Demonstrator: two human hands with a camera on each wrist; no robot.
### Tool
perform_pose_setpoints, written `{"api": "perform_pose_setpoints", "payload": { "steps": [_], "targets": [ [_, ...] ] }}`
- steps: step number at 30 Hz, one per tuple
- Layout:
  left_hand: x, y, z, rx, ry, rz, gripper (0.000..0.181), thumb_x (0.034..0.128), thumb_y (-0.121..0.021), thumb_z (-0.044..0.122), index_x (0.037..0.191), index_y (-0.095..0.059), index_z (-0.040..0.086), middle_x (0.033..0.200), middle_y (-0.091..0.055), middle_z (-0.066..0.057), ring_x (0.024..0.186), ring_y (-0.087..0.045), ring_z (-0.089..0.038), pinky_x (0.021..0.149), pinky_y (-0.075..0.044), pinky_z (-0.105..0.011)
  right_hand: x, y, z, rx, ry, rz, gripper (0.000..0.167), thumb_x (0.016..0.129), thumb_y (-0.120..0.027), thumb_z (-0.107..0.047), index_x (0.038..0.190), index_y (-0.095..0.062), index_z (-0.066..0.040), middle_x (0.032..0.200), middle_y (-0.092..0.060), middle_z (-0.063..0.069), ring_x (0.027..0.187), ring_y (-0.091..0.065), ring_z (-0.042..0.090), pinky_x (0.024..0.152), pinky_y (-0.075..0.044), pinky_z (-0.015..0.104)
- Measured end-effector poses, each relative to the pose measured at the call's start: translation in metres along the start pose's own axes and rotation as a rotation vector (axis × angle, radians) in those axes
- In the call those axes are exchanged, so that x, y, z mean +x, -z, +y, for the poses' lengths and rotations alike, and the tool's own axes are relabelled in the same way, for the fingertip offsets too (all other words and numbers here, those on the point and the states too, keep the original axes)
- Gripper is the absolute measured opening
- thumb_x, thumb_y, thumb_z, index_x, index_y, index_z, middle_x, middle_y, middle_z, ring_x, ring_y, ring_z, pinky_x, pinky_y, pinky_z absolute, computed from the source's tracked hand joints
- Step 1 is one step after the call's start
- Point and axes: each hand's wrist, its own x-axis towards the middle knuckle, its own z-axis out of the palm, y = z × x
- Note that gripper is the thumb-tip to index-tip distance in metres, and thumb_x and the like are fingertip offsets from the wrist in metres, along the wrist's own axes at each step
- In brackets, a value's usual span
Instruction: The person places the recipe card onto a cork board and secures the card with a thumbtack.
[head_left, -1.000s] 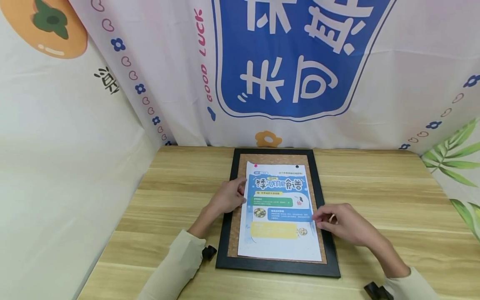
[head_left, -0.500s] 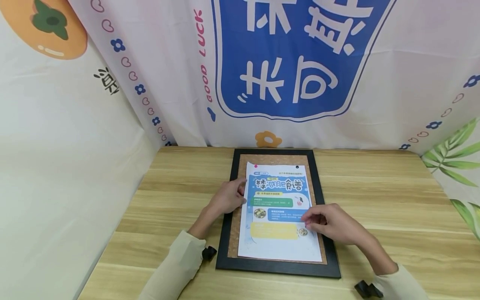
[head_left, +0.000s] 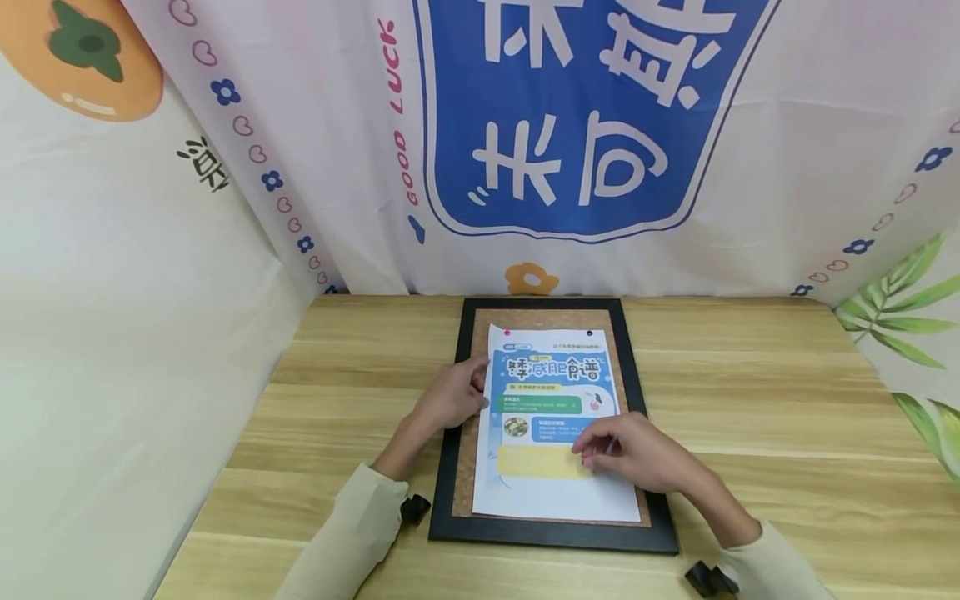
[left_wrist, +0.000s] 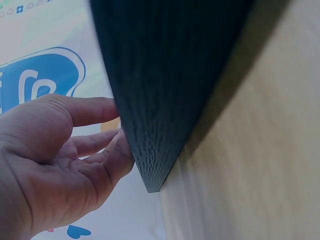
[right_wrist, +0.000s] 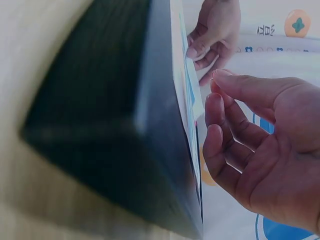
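A printed sheet (head_left: 555,496) lies on the cork board (head_left: 462,492) inside a black frame (head_left: 555,533). At its top corners sit a pink pin (head_left: 507,332) and a black pin (head_left: 589,333). The left hand (head_left: 450,396) rests at the sheet's left edge, fingers loosely bent; the frame's side hides its fingertips in the left wrist view. Over the sheet's lower right part, the right hand (head_left: 637,454) has thumb and forefinger together. Between those tips the right wrist view shows a small reddish pin (right_wrist: 214,74), mostly covered.
The frame lies on a wooden table (head_left: 765,417), close to its back edge. A printed white curtain (head_left: 360,167) hangs behind the table, and pale cloth (head_left: 112,333) covers the left side. Small black devices are at both wrists.
The right hand has moved left from the sheet's right edge to above its lower part. The left hand stays at the left edge. The head view has shifted slightly.
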Motion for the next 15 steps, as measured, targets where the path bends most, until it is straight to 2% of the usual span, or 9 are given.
{"api": "perform_pose_setpoints", "payload": {
  "steps": [6,15],
  "targets": [
    [0.001,0.000,0.000,0.013,-0.001,0.011,0.070,0.0943,-0.076,-0.006,0.159,-0.050,0.006,0.103,-0.066,-0.008,0.083,-0.063,-0.020,0.068,-0.054,-0.028,0.005,-0.005,-0.005,0.013,0.011,-0.027,0.010,0.100,-0.076,-0.015,0.108,-0.081,-0.017,0.101,-0.078,-0.009,0.084,-0.062,0.003,0.077,-0.056,0.022],
    [0.000,0.001,0.001,0.023,-0.002,0.002,0.068,0.0939,-0.076,-0.006,0.157,-0.052,0.005,0.101,-0.065,-0.008,0.083,-0.063,-0.019,0.068,-0.053,-0.028,0.007,-0.012,-0.010,0.024,0.027,-0.032,0.010,0.100,-0.076,-0.016,0.108,-0.081,-0.017,0.100,-0.078,-0.009,0.083,-0.062,0.002,0.075,-0.055,0.022]
  ]
}}
